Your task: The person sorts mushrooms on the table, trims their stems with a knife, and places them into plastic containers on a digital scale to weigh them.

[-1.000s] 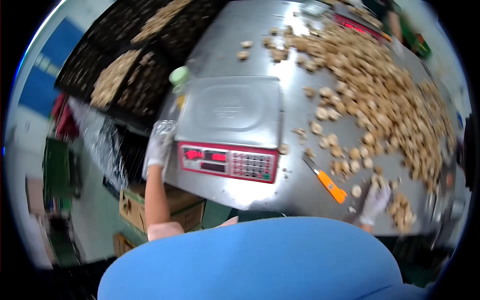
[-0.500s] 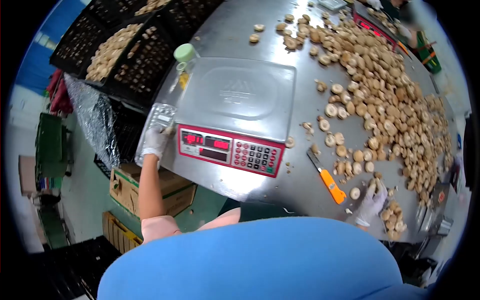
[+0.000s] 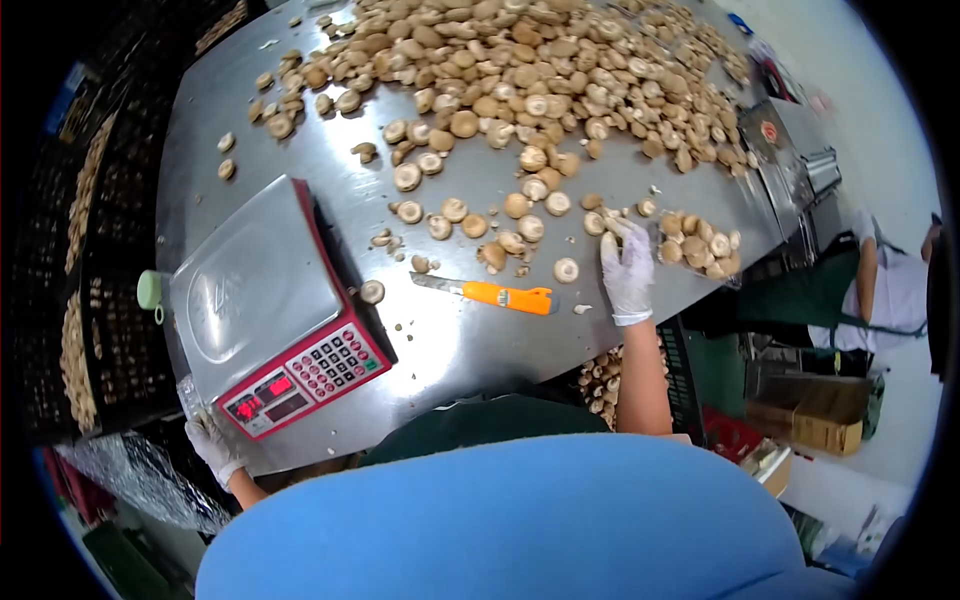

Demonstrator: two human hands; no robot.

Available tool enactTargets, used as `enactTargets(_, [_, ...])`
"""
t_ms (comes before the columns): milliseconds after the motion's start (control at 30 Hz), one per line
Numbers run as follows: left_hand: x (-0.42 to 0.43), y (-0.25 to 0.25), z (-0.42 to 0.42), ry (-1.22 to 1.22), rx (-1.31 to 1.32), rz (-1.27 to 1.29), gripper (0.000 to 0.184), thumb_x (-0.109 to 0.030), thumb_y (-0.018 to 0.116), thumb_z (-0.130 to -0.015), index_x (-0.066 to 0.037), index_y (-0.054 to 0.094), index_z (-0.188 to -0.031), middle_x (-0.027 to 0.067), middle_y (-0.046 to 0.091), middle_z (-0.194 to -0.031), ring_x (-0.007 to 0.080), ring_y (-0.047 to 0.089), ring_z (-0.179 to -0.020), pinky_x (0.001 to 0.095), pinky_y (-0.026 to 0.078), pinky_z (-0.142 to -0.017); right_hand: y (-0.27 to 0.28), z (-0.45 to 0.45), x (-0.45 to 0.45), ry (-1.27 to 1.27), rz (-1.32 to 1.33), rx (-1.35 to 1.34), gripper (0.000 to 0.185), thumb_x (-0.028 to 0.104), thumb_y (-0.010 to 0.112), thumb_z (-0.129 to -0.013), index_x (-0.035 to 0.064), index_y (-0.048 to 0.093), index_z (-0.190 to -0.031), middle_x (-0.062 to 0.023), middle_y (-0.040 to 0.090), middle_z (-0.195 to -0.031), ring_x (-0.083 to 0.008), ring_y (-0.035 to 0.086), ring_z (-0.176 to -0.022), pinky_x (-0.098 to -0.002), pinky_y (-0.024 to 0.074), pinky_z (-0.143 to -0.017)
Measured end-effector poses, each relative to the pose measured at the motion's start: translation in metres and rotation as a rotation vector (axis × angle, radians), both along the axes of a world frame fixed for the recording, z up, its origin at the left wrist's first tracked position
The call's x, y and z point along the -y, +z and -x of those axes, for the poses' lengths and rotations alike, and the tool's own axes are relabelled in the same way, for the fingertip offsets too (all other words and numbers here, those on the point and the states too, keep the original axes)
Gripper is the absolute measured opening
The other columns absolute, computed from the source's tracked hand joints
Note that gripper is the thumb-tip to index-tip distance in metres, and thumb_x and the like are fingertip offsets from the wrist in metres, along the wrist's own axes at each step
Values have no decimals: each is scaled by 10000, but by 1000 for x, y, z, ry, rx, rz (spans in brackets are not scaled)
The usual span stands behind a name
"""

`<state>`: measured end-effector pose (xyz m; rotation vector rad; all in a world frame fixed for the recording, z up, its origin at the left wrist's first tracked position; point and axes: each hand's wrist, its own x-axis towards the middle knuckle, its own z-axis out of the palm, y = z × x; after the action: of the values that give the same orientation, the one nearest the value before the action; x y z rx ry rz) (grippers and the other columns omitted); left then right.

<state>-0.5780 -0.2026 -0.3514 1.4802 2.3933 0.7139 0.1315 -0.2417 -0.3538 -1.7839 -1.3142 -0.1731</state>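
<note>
At the table's left front corner, my left hand (image 3: 210, 447), in a white glove, has its fingers closed at the edge of a clear plastic tray (image 3: 188, 396), partly hidden beside the scale (image 3: 262, 300). My gloved right hand (image 3: 628, 270) reaches over the table with its fingers closed around a mushroom (image 3: 595, 223). Just right of that hand stands a clear tray filled with mushrooms (image 3: 700, 245). To its left lies an orange-handled knife (image 3: 505, 297), blade pointing left. Loose mushrooms (image 3: 530, 228) surround the fingertips.
A large heap of mushrooms (image 3: 540, 75) covers the back of the steel table (image 3: 330, 160). Black crates (image 3: 110, 340) with mushrooms stand on the left, near a green-lidded bottle (image 3: 150, 290). Below the front edge is another crate of mushrooms (image 3: 600, 390). A person in a green apron (image 3: 800, 290) is at right.
The view has swung right, so the scale and my left hand now appear further left. My right hand stays among the loose mushrooms beside the filled tray.
</note>
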Motion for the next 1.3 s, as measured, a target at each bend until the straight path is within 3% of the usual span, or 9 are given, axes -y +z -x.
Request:
enactTargets(300, [1, 17, -23, -18, -23, -89, 251, -220, 665, -918, -3, 661, -1044, 169, 658, -928, 303, 643, -911, 405, 493, -792, -6, 2, 5, -24, 44, -140, 224, 33, 656, -905, 30, 679, -1128, -118, 647, -1197, -250, 612, -1102, -341, 476, -992])
enactTargets(900, [-21, 39, -113, -222, -45, -207, 270, -167, 678, -908, -17, 637, -1128, 161, 652, -996, 317, 631, -963, 404, 494, -828, -8, -4, 3, -10, 8, -155, 216, -6, 649, -892, 17, 678, -1105, -132, 647, -1139, -269, 620, -1067, -343, 491, -952])
enactTargets(967, [-25, 39, -119, -240, -46, -214, 275, -161, 680, -907, -18, 635, -1137, 160, 651, -1004, 318, 629, -969, 404, 494, -832, -11, -5, 2, -17, -25, -204, 229, 25, 641, -894, 50, 678, -1118, -127, 648, -1130, -279, 620, -1069, -353, 492, -950])
enactTargets(1300, [-41, 40, -140, -313, -41, -238, 309, -132, 687, -901, -26, 622, -1184, 156, 647, -1042, 326, 622, -998, 404, 494, -851, 5, -23, -2, -125, -45, -57, 207, 44, 653, -881, 48, 681, -1086, -101, 670, -1073, -293, 622, -1033, -381, 493, -927])
